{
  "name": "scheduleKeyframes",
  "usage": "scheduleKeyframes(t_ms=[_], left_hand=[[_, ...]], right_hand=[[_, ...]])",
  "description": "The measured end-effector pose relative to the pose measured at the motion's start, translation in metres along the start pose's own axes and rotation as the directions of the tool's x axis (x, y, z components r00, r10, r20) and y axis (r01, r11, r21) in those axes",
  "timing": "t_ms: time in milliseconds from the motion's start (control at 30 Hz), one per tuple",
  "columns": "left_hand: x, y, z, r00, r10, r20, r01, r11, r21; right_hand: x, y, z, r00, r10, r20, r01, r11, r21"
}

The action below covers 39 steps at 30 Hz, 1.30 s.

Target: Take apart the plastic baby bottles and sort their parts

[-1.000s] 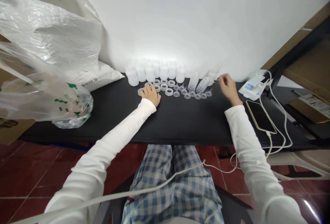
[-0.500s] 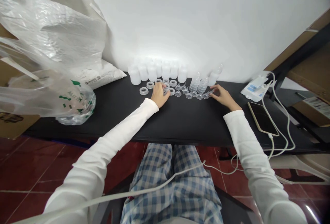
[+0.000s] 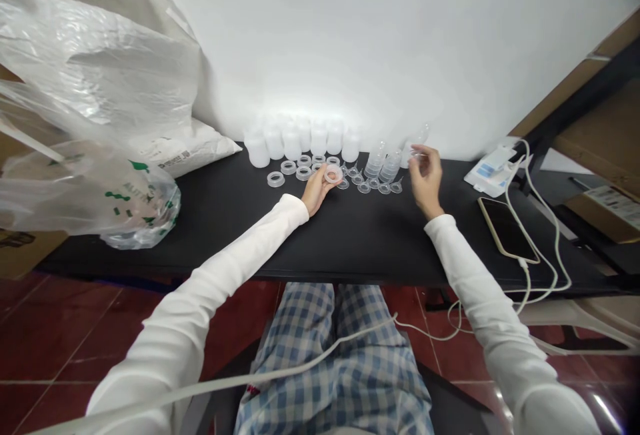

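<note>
My left hand (image 3: 319, 189) holds a translucent screw ring (image 3: 326, 174) by its edge, tilted up above the table. Between the fingertips of my right hand (image 3: 425, 178) is a clear bottle nipple (image 3: 417, 153), raised off the table and partly hidden by the fingers. More rings (image 3: 275, 179) lie left of and behind my left hand. Clear nipples (image 3: 384, 188) lie flat between the two hands. Behind them stand clear domed caps (image 3: 375, 159), and a row of frosted white bottles (image 3: 258, 149) stands along the wall. One bottle with a clear cap on top (image 3: 423, 133) is behind my right hand.
Plastic bags (image 3: 140, 201) and a large white sack (image 3: 110, 55) crowd the left end of the black table (image 3: 350, 241). To the right lie a phone (image 3: 507, 228) on a charging cable and a white packet (image 3: 490, 171). A white cable (image 3: 300, 369) crosses my lap.
My left hand has picked up a ring from the group and turned it up. My right hand has lifted a nipple from the end of the row.
</note>
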<state>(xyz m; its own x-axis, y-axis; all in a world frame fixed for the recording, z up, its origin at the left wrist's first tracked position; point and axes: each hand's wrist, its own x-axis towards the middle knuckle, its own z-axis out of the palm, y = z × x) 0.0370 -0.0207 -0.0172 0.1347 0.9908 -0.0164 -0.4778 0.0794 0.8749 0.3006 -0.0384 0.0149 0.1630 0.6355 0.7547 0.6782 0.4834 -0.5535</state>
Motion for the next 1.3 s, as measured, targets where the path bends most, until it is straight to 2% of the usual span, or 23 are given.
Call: scheduleKeyframes(t_ms=[67, 167, 267, 367, 467, 567, 667, 833, 967, 1100, 1200, 1300], left_hand=[[0.001, -0.001, 0.004, 0.999, 0.035, 0.002, -0.035, 0.999, -0.017], [0.001, 0.001, 0.004, 0.994, 0.11, 0.015, -0.11, 0.994, 0.008], [0.001, 0.004, -0.001, 0.992, 0.128, 0.011, -0.128, 0.99, 0.051], [0.002, 0.006, -0.006, 0.995, 0.095, 0.007, -0.095, 0.994, 0.046], [0.0, 0.005, -0.007, 0.994, 0.095, 0.059, -0.098, 0.994, 0.054], [-0.003, 0.003, -0.006, 0.985, 0.107, 0.133, -0.119, 0.989, 0.086], [-0.006, 0.002, -0.004, 0.977, 0.099, 0.186, -0.119, 0.988, 0.097], [-0.009, 0.002, -0.006, 0.959, -0.024, 0.283, 0.001, 0.997, 0.083], [-0.012, 0.002, -0.007, 0.936, -0.052, 0.347, 0.02, 0.995, 0.096], [-0.012, -0.001, -0.008, 0.938, -0.001, 0.346, -0.053, 0.987, 0.148], [-0.01, -0.003, -0.009, 0.961, 0.039, 0.275, -0.084, 0.985, 0.153], [-0.008, -0.003, -0.01, 0.979, 0.083, 0.186, -0.113, 0.981, 0.155]], right_hand=[[-0.01, -0.024, 0.023, 0.99, -0.085, 0.108, 0.08, 0.995, 0.058], [-0.025, -0.045, 0.061, 0.928, -0.184, 0.323, 0.124, 0.972, 0.198], [-0.032, -0.048, 0.09, 0.907, -0.173, 0.385, 0.07, 0.961, 0.266], [-0.034, -0.045, 0.104, 0.889, -0.188, 0.418, 0.065, 0.954, 0.291], [-0.035, -0.044, 0.105, 0.867, -0.237, 0.438, 0.109, 0.949, 0.297], [-0.035, -0.044, 0.1, 0.871, -0.276, 0.406, 0.165, 0.944, 0.286], [-0.034, -0.045, 0.096, 0.895, -0.26, 0.362, 0.184, 0.956, 0.23], [-0.034, -0.04, 0.096, 0.962, -0.16, 0.22, 0.116, 0.973, 0.198], [-0.035, -0.037, 0.097, 0.972, -0.114, 0.204, 0.073, 0.977, 0.2], [-0.036, -0.039, 0.096, 0.962, -0.094, 0.256, 0.034, 0.972, 0.232], [-0.038, -0.042, 0.095, 0.945, -0.108, 0.31, 0.031, 0.97, 0.241], [-0.039, -0.047, 0.092, 0.912, -0.167, 0.374, 0.104, 0.978, 0.182]])
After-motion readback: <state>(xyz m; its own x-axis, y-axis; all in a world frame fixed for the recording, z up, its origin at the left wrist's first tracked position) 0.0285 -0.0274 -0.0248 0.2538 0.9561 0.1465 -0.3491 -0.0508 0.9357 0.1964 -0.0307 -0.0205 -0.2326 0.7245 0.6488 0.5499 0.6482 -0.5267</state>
